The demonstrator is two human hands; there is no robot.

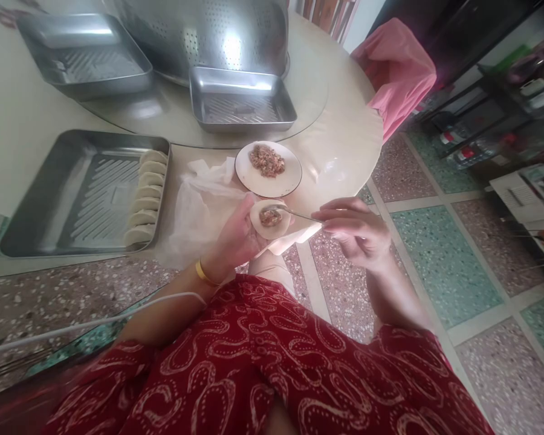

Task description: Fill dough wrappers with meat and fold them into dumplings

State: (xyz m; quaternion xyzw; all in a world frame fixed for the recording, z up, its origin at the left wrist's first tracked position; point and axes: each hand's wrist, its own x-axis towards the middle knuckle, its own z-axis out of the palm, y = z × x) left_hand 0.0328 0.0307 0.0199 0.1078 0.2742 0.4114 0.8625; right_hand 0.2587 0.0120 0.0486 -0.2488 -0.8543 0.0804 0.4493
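Observation:
On my left hand [240,238] rests a round dumpling wrapper [272,231], held at its edge by the fingers. A small heap of minced filling [268,217] lies in the wrapper's middle. My right hand [358,229] grips the handle of a metal spoon [301,215], whose bowl end touches the filling. Just beyond the hands, a white plate [258,184] with a dark rim carries more minced filling [266,161]. Several folded dumplings [147,204] line the right side of a large metal tray [72,241] to the left.
Crumpled translucent plastic [185,208] lies between tray and plate. Two smaller metal trays [242,125] [113,84] and a large perforated metal pot [172,36] stand on the round table's glass top [312,103]. A pink cloth [399,66] hangs over something at right. A white cable [95,320] crosses my left forearm.

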